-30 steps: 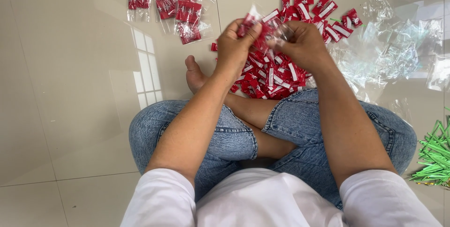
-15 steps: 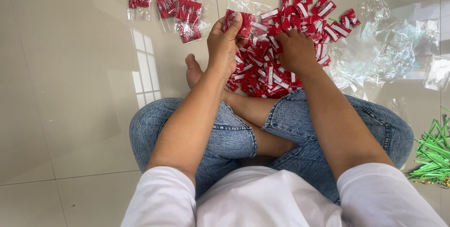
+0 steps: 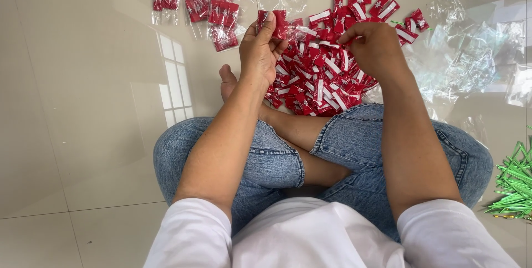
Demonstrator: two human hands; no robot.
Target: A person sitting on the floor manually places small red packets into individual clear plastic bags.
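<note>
While left hand (image 3: pixel 260 52) pinches filled clear bag (image 3: pixel 275 19), right hand (image 3: pixel 372 46) over red pile (image 3: pixel 318 82).

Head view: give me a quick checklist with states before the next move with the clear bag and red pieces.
1. Left hand grips the clear plastic bag holding red pieces: ok.
2. Right hand over the loose pile of small red-and-white pieces: ok.
3. Right hand holds a piece: cannot tell.
4. Bag mouth open: cannot tell.
5. Filled clear packets of red pieces apart on the tiled floor: ok.
6. Empty clear bags at right: ok.
</note>
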